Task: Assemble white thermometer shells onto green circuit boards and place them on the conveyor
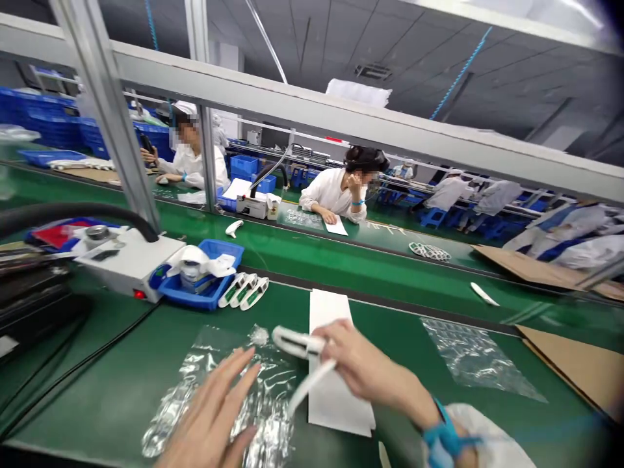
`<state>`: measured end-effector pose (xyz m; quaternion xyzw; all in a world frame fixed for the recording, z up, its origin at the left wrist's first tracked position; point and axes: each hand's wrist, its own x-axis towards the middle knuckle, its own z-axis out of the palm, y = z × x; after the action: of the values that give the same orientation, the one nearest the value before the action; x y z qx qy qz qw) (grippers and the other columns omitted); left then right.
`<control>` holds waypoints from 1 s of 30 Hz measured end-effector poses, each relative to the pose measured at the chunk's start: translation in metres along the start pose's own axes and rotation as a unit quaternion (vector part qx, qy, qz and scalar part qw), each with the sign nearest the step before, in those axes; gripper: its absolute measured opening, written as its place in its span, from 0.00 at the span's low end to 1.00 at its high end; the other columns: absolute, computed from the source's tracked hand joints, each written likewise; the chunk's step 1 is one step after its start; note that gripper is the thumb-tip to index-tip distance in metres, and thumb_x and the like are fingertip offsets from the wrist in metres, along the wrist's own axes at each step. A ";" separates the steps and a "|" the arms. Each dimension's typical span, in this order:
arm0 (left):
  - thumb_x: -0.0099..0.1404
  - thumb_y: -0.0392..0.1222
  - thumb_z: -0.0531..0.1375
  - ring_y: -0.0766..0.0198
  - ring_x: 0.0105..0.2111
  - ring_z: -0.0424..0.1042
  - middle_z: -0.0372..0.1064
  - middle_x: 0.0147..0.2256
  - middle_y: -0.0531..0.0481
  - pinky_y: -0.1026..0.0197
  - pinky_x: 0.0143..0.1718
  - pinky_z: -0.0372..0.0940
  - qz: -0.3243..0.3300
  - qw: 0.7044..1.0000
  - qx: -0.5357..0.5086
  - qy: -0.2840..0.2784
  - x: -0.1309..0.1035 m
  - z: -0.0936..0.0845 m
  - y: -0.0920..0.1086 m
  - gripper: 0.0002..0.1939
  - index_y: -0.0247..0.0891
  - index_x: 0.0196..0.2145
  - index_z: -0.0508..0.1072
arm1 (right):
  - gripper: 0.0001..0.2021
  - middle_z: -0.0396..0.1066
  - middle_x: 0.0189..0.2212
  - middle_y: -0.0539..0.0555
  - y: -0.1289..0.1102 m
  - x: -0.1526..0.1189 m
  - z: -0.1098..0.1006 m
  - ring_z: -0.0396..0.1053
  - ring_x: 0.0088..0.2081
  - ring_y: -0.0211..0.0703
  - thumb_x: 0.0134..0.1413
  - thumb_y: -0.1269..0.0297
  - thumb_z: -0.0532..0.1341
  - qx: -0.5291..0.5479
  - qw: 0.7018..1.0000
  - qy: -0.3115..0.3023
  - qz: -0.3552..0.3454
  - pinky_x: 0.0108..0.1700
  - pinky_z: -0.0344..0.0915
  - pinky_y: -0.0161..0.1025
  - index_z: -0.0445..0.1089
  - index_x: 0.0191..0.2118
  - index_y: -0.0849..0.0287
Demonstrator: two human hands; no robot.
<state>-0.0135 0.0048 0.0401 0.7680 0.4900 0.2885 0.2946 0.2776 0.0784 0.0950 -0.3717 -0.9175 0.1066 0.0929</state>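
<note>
My right hand [358,361] grips a long white plastic housing [292,341] with an oblong opening. A curved white strip [312,385] hangs below the same fingers; blur hides whether it is a separate piece. Under this hand lie white paper sheets [336,406]. My left hand [214,406], fingers spread and holding nothing, hovers over or touches a clear plastic bag [270,416]; which of these, I cannot tell. A small clear crumpled piece [259,335] lies at the bag's far end.
Several white housings with green boards [242,290] lie beside a blue tray [170,289] holding white parts. A white box-shaped machine [129,260] with a red light stands left. Another clear bag [480,354] and cardboard [580,364] lie right. Co-workers [336,188] sit across the green conveyor belt [302,250].
</note>
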 end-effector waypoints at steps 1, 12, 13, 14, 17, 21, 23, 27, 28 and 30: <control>0.64 0.44 0.58 0.42 0.62 0.54 0.54 0.64 0.47 0.45 0.61 0.54 0.016 0.999 0.024 -0.020 0.002 0.002 0.003 0.30 0.48 0.62 0.59 | 0.10 0.67 0.48 0.59 -0.031 0.000 0.000 0.63 0.45 0.50 0.55 0.77 0.55 0.001 0.998 -0.022 -0.052 0.48 0.62 0.47 0.70 0.39 0.59; 0.61 0.63 0.57 0.74 0.15 0.51 0.62 0.23 0.59 0.68 0.17 0.47 -0.248 0.843 -0.472 -0.073 -0.046 0.028 -0.007 0.24 0.38 0.40 0.63 | 0.10 0.71 0.34 0.51 -0.095 -0.017 0.024 0.68 0.38 0.43 0.64 0.70 0.52 0.175 0.979 -0.073 0.074 0.38 0.64 0.36 0.65 0.46 0.50; 0.58 0.65 0.58 0.75 0.16 0.50 0.62 0.23 0.59 0.68 0.17 0.43 -0.271 0.825 -0.493 -0.052 -0.050 0.032 -0.006 0.26 0.38 0.39 0.63 | 0.08 0.70 0.30 0.49 -0.095 -0.014 0.027 0.68 0.35 0.43 0.64 0.69 0.54 0.187 0.974 -0.105 0.079 0.34 0.63 0.34 0.67 0.44 0.50; 0.56 0.65 0.60 0.75 0.17 0.50 0.62 0.22 0.59 0.67 0.18 0.42 -0.288 0.813 -0.505 -0.037 -0.053 0.037 -0.006 0.27 0.38 0.37 0.63 | 0.06 0.68 0.26 0.47 -0.096 -0.010 0.030 0.67 0.32 0.41 0.63 0.68 0.55 0.201 0.968 -0.133 0.072 0.31 0.60 0.32 0.68 0.42 0.51; 0.49 0.65 0.66 0.74 0.18 0.50 0.58 0.20 0.60 0.65 0.21 0.44 -0.298 0.799 -0.519 -0.047 -0.060 0.051 -0.008 0.28 0.38 0.32 0.64 | 0.06 0.61 0.18 0.44 -0.100 0.005 0.041 0.60 0.22 0.36 0.62 0.67 0.57 0.250 0.951 -0.180 0.029 0.24 0.52 0.31 0.69 0.33 0.55; 0.40 0.59 0.72 0.66 0.28 0.61 0.63 0.27 0.55 0.64 0.29 0.54 -0.297 0.808 -0.505 -0.056 -0.073 0.066 -0.019 0.30 0.35 0.33 0.70 | 0.08 0.59 0.19 0.44 -0.105 0.016 0.060 0.58 0.23 0.35 0.60 0.66 0.60 0.263 0.950 -0.164 0.034 0.25 0.51 0.31 0.67 0.29 0.56; 0.43 0.55 0.72 0.62 0.32 0.64 0.65 0.30 0.54 0.63 0.33 0.57 -0.323 0.807 -0.492 -0.043 -0.081 0.070 -0.024 0.28 0.36 0.37 0.71 | 0.06 0.64 0.24 0.45 -0.108 0.016 0.068 0.62 0.28 0.38 0.58 0.65 0.63 0.268 0.954 -0.121 0.066 0.29 0.55 0.32 0.66 0.31 0.55; 0.50 0.48 0.69 0.62 0.31 0.65 0.65 0.30 0.54 0.63 0.32 0.58 -0.388 0.786 -0.480 -0.031 -0.092 0.071 -0.027 0.24 0.37 0.41 0.68 | 0.05 0.65 0.38 0.51 -0.122 0.016 0.077 0.62 0.41 0.45 0.59 0.66 0.62 0.301 0.950 -0.002 0.082 0.44 0.61 0.40 0.63 0.37 0.53; 0.51 0.47 0.68 0.63 0.31 0.64 0.65 0.31 0.54 0.63 0.32 0.57 -0.395 0.784 -0.478 -0.025 -0.092 0.070 -0.026 0.23 0.37 0.42 0.67 | 0.05 0.65 0.38 0.51 -0.127 0.016 0.079 0.62 0.42 0.46 0.60 0.67 0.60 0.299 0.951 0.002 0.075 0.46 0.61 0.42 0.62 0.38 0.53; 0.51 0.44 0.67 0.64 0.30 0.63 0.64 0.30 0.54 0.63 0.32 0.56 -0.386 0.791 -0.475 -0.021 -0.089 0.068 -0.022 0.20 0.36 0.40 0.67 | 0.05 0.63 0.38 0.51 -0.134 0.018 0.083 0.61 0.41 0.46 0.61 0.69 0.58 0.279 0.958 -0.012 0.069 0.49 0.59 0.47 0.61 0.38 0.52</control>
<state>-0.0085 -0.0814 -0.0346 0.2848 0.5406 0.3308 0.7192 0.1549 -0.0135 0.0529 -0.3918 -0.8247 0.3689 0.1742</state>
